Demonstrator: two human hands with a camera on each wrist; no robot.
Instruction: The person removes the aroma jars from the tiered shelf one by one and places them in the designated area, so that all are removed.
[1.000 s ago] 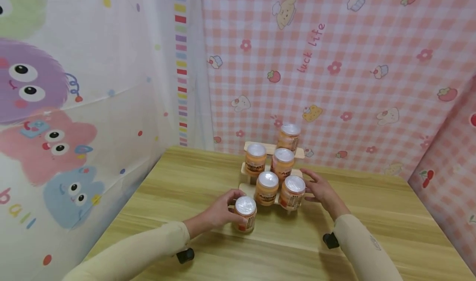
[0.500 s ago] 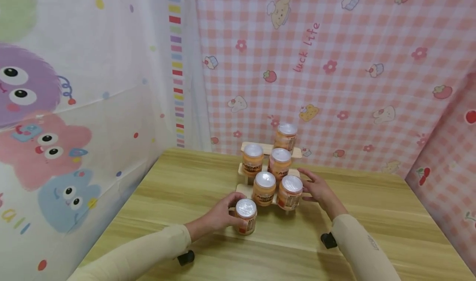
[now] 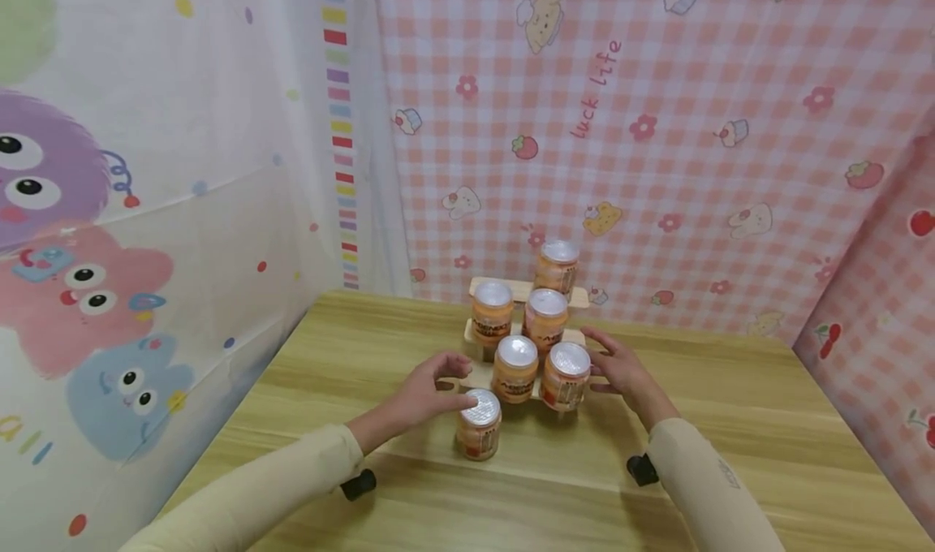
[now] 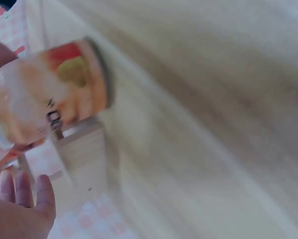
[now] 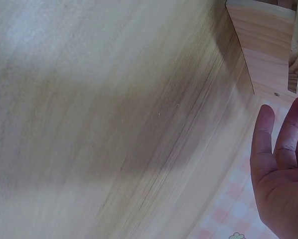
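An orange can with a silver lid (image 3: 479, 434) stands upright on the table, in front of a tiered wooden rack. My left hand (image 3: 418, 394) is at its left, fingers spread, its thumb over the lid's edge; touch cannot be told. The left wrist view shows that can (image 4: 54, 92) apart from the straight fingers of the left hand (image 4: 22, 211). My right hand (image 3: 626, 377) is beside the front-right can (image 3: 566, 381) on the rack, fingers loosely extended. In the right wrist view, the right hand (image 5: 283, 174) has nothing in its palm.
Several matching cans fill parts of the rack (image 3: 522, 291): two on the front tier, two on the middle, one on top (image 3: 557, 269). A wood-grain table (image 3: 351, 333) bears it all. Behind hangs a pink checked cloth (image 3: 511, 170), with a cartoon-printed sheet (image 3: 241, 211) at left.
My left hand has let go of the front can and moved up and left from it. The can stays standing. The right hand stays beside the rack. The head view has shifted slightly.
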